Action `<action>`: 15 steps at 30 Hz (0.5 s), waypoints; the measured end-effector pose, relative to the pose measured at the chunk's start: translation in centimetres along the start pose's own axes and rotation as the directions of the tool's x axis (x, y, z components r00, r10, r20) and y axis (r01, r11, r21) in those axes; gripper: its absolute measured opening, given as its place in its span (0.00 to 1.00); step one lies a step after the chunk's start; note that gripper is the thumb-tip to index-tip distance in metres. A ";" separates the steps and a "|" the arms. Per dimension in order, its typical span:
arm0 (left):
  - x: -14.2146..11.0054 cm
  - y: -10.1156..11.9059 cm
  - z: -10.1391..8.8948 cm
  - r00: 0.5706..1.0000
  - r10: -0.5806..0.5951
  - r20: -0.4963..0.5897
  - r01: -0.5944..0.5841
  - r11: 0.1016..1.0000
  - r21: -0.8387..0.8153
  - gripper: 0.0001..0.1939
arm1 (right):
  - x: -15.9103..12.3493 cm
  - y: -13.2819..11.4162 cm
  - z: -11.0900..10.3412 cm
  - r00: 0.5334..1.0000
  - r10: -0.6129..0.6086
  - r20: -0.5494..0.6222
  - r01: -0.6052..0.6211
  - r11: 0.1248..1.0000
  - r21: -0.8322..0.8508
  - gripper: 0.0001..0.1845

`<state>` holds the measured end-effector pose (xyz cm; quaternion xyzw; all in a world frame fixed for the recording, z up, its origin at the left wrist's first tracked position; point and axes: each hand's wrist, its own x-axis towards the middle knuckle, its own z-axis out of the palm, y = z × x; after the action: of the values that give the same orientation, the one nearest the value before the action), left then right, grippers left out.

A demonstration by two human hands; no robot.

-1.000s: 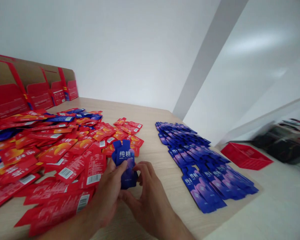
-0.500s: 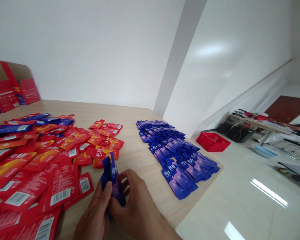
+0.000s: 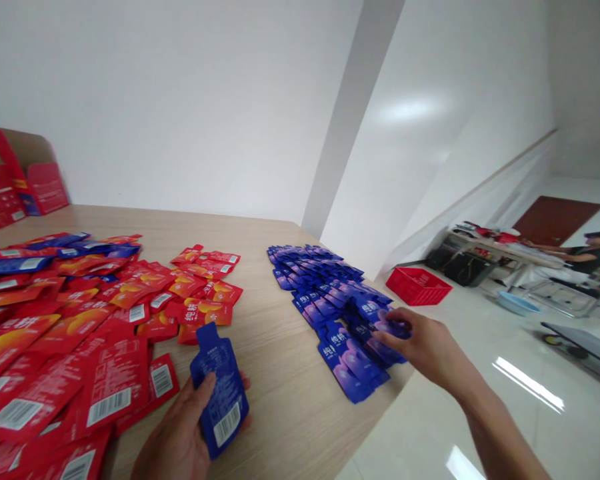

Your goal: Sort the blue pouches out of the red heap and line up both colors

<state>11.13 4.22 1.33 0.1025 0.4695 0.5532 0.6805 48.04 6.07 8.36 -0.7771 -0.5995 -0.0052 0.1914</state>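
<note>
My left hand [image 3: 185, 427] grips a blue sachet [image 3: 220, 387] with a narrow neck, its printed back and white barcode facing up. The thumb lies across its front and the fingertips show at its right edge. To the right, my right hand [image 3: 425, 343] pinches the lower end of a blue sachet [image 3: 373, 310] at the near right of overlapping rows. Its fingers partly hide that sachet and those beneath. Other blue sachets [image 3: 315, 270] lie in these rows with purple fronts up. Left of my left hand spreads a loose heap of red sachets [image 3: 113, 373].
Several blue sachets [image 3: 15, 265] are mixed into the heap's far left. Open red cartons [image 3: 47, 187] stand at the back left by the wall. Beyond the table's right edge, a red crate [image 3: 417, 287] and a blue basin [image 3: 517, 303] rest on the floor. A person [image 3: 590, 257] sits farther back.
My hands have parted. The right has moved right from the held sachets to the blue rows. The left has stayed near its place, its sachet now turned barcode side up.
</note>
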 end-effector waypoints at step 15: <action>1.6 -4.4 2.4 0.919 -0.161 0.359 0.103 0.979 0.176 0.25 | 2.5 6.9 1.4 0.976 0.005 0.219 0.056 0.961 -0.272 0.12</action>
<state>15.70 4.86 -1.10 0.2254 0.3796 0.4386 0.7828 54.88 7.36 5.66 -0.7844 -0.6201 -0.0064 0.0141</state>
